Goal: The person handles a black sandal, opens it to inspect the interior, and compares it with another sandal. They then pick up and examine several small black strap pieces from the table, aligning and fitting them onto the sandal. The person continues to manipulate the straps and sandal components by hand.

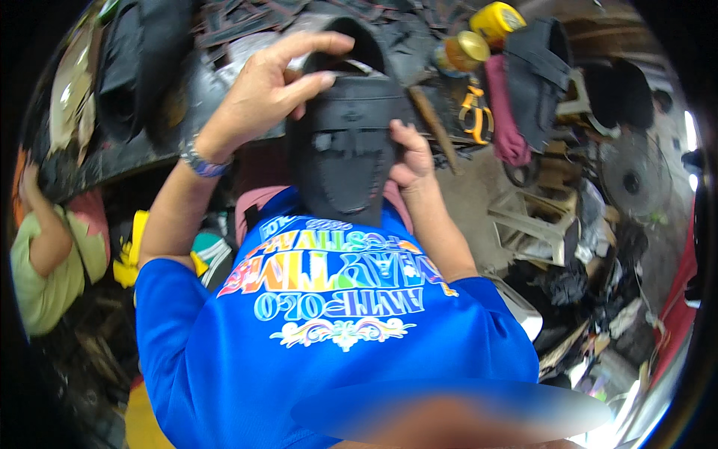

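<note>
A black shoe upper point(345, 146) stands upright on my lap, pulled over a form, with a flap and stitched panels facing me. My left hand point(277, 82) rests over its top edge, thumb and fingers pressing the black material. My right hand point(410, 153) grips its right side, fingers wrapped behind it. Below it lies my blue shirt with bright print.
A cluttered workbench point(112, 161) runs across the top with dark leather pieces, a yellow tin point(496, 21), a brass-lidded can point(465, 51), orange-handled scissors point(476, 112) and a black bag point(537, 71). Another person in a green shirt point(45, 269) sits at the left. Scraps cover the floor at right.
</note>
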Demonstrator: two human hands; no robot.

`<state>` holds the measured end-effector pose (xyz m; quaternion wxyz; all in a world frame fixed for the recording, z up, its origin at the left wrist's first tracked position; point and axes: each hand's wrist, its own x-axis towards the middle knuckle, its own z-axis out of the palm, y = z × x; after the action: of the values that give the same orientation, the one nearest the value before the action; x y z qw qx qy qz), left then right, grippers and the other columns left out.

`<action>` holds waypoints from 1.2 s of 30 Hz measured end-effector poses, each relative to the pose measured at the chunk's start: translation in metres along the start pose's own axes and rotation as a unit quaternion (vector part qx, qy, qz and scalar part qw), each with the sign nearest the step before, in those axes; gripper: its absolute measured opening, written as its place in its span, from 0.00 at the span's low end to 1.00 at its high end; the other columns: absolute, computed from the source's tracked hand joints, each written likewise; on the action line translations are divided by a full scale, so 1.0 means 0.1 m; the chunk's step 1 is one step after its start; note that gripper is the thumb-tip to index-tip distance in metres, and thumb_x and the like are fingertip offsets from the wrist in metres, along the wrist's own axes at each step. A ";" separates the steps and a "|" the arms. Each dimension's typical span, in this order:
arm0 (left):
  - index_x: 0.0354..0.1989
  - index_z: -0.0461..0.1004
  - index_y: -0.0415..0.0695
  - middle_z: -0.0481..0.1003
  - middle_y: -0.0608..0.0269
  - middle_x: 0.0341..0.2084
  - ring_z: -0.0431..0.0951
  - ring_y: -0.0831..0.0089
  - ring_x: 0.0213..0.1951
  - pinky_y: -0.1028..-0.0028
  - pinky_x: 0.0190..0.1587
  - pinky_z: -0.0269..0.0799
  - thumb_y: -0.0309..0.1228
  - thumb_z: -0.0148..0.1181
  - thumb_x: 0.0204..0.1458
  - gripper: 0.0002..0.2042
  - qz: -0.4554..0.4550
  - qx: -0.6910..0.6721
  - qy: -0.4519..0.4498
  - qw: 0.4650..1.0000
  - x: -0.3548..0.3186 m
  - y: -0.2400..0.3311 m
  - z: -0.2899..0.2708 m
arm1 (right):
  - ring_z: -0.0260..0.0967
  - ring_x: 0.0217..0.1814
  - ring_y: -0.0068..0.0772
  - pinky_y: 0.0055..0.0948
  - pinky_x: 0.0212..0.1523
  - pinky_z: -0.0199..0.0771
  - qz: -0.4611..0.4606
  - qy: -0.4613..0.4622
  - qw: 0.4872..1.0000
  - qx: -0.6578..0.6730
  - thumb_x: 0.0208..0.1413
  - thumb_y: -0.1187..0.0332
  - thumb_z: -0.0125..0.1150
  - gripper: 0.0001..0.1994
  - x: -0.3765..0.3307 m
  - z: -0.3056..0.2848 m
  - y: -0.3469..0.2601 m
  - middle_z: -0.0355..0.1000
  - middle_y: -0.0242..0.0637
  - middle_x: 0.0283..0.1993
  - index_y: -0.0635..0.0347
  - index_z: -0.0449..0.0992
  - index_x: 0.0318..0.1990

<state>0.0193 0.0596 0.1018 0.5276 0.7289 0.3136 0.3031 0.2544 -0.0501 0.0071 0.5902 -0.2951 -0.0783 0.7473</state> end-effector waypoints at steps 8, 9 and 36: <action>0.70 0.60 0.37 0.66 0.55 0.65 0.66 0.66 0.65 0.68 0.67 0.61 0.25 0.61 0.57 0.31 -0.136 -0.298 0.161 0.931 -0.54 -0.32 0.17 | 0.69 0.64 0.48 0.51 0.68 0.65 0.011 -0.169 0.979 0.111 0.59 0.65 0.64 0.25 0.08 -0.30 0.11 0.72 0.47 0.62 0.64 0.69 0.63; 0.71 0.57 0.37 0.66 0.54 0.65 0.65 0.66 0.66 0.66 0.67 0.61 0.24 0.61 0.57 0.32 -0.114 -0.340 0.163 0.919 -0.60 -0.31 0.24 | 0.68 0.65 0.48 0.51 0.68 0.64 0.004 -0.191 0.975 0.113 0.59 0.63 0.64 0.26 0.09 -0.32 0.12 0.72 0.47 0.62 0.64 0.69 0.63; 0.74 0.44 0.42 0.75 0.52 0.53 0.77 0.69 0.53 0.69 0.58 0.73 0.17 0.68 0.49 0.46 -0.044 -0.463 0.154 0.872 -0.77 0.14 0.46 | 0.69 0.64 0.52 0.53 0.68 0.64 0.033 -0.161 0.977 0.138 0.50 0.66 0.67 0.30 0.12 -0.38 0.30 0.70 0.52 0.63 0.69 0.71 0.61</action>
<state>0.0086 -0.0303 0.0944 0.7626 0.3311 0.2463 0.4982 0.2486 -0.0563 -0.0422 0.5796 -0.0894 -0.0583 0.8079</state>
